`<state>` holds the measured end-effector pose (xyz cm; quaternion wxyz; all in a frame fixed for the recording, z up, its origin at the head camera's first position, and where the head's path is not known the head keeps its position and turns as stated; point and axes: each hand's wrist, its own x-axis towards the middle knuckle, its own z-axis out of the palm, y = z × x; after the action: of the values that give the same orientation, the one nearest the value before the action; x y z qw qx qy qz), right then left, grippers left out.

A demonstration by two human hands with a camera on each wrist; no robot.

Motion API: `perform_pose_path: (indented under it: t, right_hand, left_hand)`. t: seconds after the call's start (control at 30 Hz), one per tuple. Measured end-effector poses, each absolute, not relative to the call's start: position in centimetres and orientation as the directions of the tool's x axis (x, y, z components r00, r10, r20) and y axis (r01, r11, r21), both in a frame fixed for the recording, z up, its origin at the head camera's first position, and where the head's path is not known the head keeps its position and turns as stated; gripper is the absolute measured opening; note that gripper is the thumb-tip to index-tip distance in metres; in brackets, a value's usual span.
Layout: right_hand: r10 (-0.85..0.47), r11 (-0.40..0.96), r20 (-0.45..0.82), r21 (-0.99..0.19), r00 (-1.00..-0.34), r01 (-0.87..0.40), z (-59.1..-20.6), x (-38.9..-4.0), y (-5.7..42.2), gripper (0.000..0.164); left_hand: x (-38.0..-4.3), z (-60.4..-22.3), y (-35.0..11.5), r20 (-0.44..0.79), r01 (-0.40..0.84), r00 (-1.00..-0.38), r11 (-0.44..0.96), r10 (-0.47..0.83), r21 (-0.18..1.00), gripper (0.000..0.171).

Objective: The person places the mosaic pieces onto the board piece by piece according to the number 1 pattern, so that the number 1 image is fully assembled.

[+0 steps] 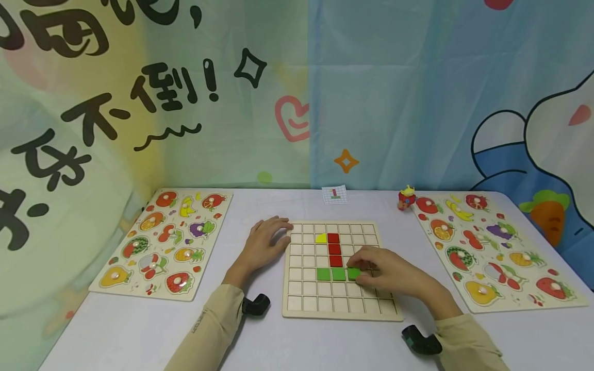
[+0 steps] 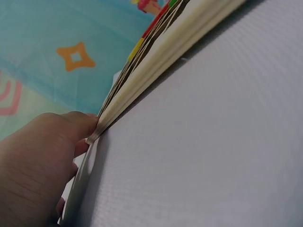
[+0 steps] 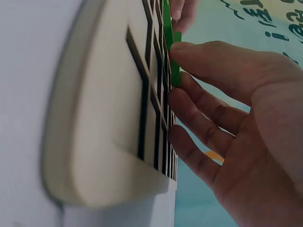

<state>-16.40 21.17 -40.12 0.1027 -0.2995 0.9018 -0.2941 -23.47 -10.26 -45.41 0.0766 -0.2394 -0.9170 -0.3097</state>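
A wooden grid board (image 1: 301,304) lies on the table in the head view. On it sit a yellow piece (image 1: 321,238) with a slanted side, a column of red square tiles (image 1: 334,249) and two green tiles (image 1: 331,274) in a row. My right hand (image 1: 394,273) pinches another green tile (image 3: 176,61) between thumb and finger, at the right end of that row. Its other fingertips lie close to the grid. With relaxed fingers, my left hand (image 1: 264,247) touches the board near its upper left corner; the left wrist view shows the thumb (image 2: 85,125) against that corner.
Behind the board lies a small pattern card (image 1: 334,195). Fruit puzzle boards stand on both sides, left (image 1: 160,245) and right (image 1: 496,250). A small red figurine (image 1: 406,198) is by the right one. A printed curtain (image 1: 399,103) hangs behind the table.
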Motion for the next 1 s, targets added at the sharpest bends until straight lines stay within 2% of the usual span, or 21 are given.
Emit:
perform_pose_path:
  t: [0.23,0.73,1.0]
  right_hand:
    - [-0.619,0.638,0.033,-0.562,-0.784,-0.527,-40.27,-16.19,20.48,0.026]
    - [-0.616,0.616,0.022,-0.609,-0.787,-0.500,-40.06,-16.40,21.24,0.024]
    - [-0.642,0.610,0.038,-0.579,-0.766,-0.541,-40.38,-16.39,20.73,0.021]
  left_hand:
    - [-23.58,-45.40,-10.25,0.289,0.487,-0.873,0.692,0.393,0.532,0.029]
    - [-23.47,-45.45,-10.36,0.297,0.494,-0.869,0.684,0.395,0.536,0.029]
    - [-23.61,-45.59,-10.36,0.292,0.491,-0.871,0.689,0.394,0.533,0.029]
